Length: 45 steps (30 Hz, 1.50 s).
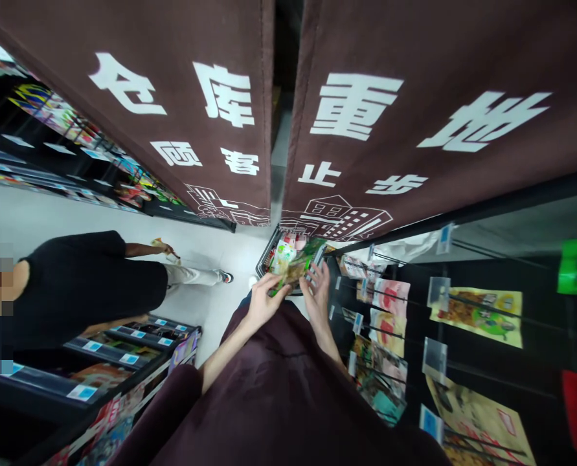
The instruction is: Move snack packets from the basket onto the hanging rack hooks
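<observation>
A green and brown snack bag (295,266) is between my hands, tilted over a dark shopping basket (265,254). My left hand (263,303) grips its near left corner, thumb and fingers closed on the edge. My right hand (318,291) is at the bag's right side with its fingers apart; whether they touch the bag is hard to tell. Inside the basket, beyond the bag, lie white, green and pink packages (284,249), partly hidden by the bag.
A brown cloth curtain (210,26) with white characters hangs ahead, split down the middle. Hooks with bagged snacks (487,314) line the right wall. To the left, a person in a black top (98,278) stands in the aisle, with shelves (137,349) nearby.
</observation>
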Available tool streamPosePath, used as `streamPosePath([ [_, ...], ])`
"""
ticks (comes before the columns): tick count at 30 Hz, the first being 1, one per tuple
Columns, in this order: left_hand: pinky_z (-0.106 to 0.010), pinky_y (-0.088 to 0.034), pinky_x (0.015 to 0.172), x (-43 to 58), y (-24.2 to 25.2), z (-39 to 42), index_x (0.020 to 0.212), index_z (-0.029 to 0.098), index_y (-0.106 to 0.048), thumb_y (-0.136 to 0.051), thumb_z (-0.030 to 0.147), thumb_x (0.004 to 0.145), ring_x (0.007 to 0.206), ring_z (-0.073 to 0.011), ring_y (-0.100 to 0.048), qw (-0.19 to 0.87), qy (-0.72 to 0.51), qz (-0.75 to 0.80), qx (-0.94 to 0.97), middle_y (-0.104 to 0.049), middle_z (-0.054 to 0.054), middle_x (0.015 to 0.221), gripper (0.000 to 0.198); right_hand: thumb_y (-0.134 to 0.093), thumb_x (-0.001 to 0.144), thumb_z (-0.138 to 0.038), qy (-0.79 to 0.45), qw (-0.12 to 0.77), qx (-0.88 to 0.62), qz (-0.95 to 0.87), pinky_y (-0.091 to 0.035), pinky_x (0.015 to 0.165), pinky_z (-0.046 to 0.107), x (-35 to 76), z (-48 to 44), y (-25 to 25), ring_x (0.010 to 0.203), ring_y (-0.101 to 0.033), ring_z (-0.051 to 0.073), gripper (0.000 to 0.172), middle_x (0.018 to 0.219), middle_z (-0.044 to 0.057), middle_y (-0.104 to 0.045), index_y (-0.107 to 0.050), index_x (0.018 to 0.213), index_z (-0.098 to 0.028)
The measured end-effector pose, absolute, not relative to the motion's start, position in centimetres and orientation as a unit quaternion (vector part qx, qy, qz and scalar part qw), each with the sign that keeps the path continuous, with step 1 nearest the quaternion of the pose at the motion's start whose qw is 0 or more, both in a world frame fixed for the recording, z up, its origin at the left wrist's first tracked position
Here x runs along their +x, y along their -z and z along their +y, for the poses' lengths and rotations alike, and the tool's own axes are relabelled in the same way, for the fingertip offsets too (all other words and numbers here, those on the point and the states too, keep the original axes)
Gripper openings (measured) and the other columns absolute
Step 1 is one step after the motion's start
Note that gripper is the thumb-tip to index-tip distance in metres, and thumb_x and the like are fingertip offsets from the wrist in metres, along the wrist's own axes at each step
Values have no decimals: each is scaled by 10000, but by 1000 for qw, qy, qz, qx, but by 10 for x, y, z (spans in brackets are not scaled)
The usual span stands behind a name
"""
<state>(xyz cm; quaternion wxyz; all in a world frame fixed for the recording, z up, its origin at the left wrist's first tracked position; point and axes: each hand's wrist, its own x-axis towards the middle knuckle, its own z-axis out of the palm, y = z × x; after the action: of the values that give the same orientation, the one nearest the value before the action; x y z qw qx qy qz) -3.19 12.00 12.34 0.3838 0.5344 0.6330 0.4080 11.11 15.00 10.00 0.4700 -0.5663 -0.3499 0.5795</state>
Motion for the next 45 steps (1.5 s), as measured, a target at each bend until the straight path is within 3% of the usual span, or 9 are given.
streamPosePath([
  [2, -369, -513, 911, -29, -135, 118, 1200, 175, -646, -591, 342, 914, 1018, -232, -605, 341, -377, 609, 609, -617, -106, 1096, 336, -682, 712, -674, -687, 454, -483, -297, -472, 1019, 381, 105, 145, -98, 1266, -534, 247, 806, 1396, 97, -548, -477, 1369, -254],
  [6, -458, -454, 1039, -27, -158, 116, 1448, 176, -417, -690, 428, 837, 1241, -315, -479, 339, -265, 527, 733, -492, -163, 1328, 715, -388, 739, -873, -778, 419, -431, -184, -549, 898, 402, 106, 142, -96, 1138, -626, 271, 789, 1141, 88, -704, -662, 1125, -242],
  [8, -451, -428, 1075, -28, -163, 115, 1424, 230, -446, -634, 397, 891, 1281, -293, -459, 352, -255, 496, 751, -474, -136, 1377, 589, -337, 744, -886, -784, 420, -434, -146, -569, 842, 400, 112, 144, -94, 1081, -655, 268, 794, 1084, 81, -724, -685, 1062, -247],
  [11, -491, -344, 1137, -34, -160, 114, 1381, 260, -478, -560, 297, 943, 1360, -283, -386, 297, -325, 564, 699, -415, -115, 1451, 448, -567, 720, -784, -791, 407, -440, -128, -581, 776, 379, 121, 148, -91, 987, -691, 264, 629, 1005, 75, -744, -698, 996, -234],
  [14, -527, -327, 1141, -46, -146, 118, 1464, 218, -336, -659, 345, 877, 1398, -323, -342, 300, -385, 663, 567, -322, -159, 1524, 682, -757, 704, -543, -760, 412, -480, -151, -583, 727, 335, 125, 148, -90, 896, -713, 233, 415, 977, 41, -752, -690, 990, -251],
  [16, -489, -446, 1050, -54, -138, 120, 1469, 173, -301, -675, 405, 857, 1266, -314, -514, 425, -398, 654, 483, -474, -180, 1421, 754, -762, 728, -481, -731, 422, -507, -177, -579, 709, 310, 125, 148, -93, 852, -716, 211, 350, 994, 25, -750, -690, 991, -262],
  [20, -381, -542, 889, -62, -132, 120, 1233, 115, -551, -667, 453, 848, 1008, -269, -661, 595, -390, 576, 402, -685, -113, 1114, 525, -765, 743, -448, -692, 429, -518, -262, -567, 714, 291, 123, 151, -99, 799, -712, 198, 280, 946, 35, -755, -717, 902, -223],
  [23, -349, -531, 885, -60, -132, 114, 1132, 120, -610, -712, 440, 810, 1007, -259, -652, 560, -398, 601, 407, -696, -81, 1076, 466, -777, 732, -448, -668, 426, -526, -308, -556, 707, 282, 123, 152, -101, 771, -703, 191, 280, 910, 37, -758, -730, 867, -207],
  [45, -323, -533, 839, -54, -127, 102, 1130, 148, -617, -699, 415, 816, 962, -232, -658, 539, -384, 620, 422, -707, -60, 1068, 420, -770, 733, -466, -658, 426, -534, -316, -528, 660, 267, 128, 143, -95, 692, -673, 173, 318, 833, 31, -753, -735, 873, -183],
])
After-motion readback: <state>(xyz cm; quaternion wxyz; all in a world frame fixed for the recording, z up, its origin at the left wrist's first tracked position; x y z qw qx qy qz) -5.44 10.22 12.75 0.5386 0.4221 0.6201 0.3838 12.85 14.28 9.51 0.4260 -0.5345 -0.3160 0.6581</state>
